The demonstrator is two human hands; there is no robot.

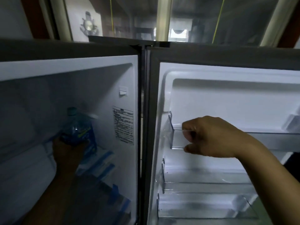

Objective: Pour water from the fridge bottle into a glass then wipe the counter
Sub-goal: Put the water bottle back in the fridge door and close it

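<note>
Left fingers (82,146): wrapped round the lower body of the water bottle (76,127), grasping it. Dim in there, so single fingers are hard to pick out. Left hand (68,153) sits under and in front of the bottle, forearm running down to the lower left of the view.

Water bottle: clear plastic, blue label, greenish cap (71,111) on. Tilted slightly left, inside the fridge compartment, at the level of the glass shelf (103,159). Cannot tell whether its base touches the shelf.

Right fingers (188,135): curled over the front edge of the top door bin (177,138), thumb below against its lower edge, grasping the clear plastic near the bin's hinge-side corner. Right hand (211,137) knuckles up, wrist and forearm reaching in from the lower right.

Fridge door (227,98): open, white liner facing the camera. A white object (292,122) rests at the far right of the top bin. Two more clear bins below it, middle bin (203,181) and bottom bin (203,208).

Fridge interior: white side wall with a printed sticker (123,124). Shelf edges carry strips of blue tape (105,157).

Above the fridge: a ship's-wheel wall ornament (88,25), blurred.
</note>
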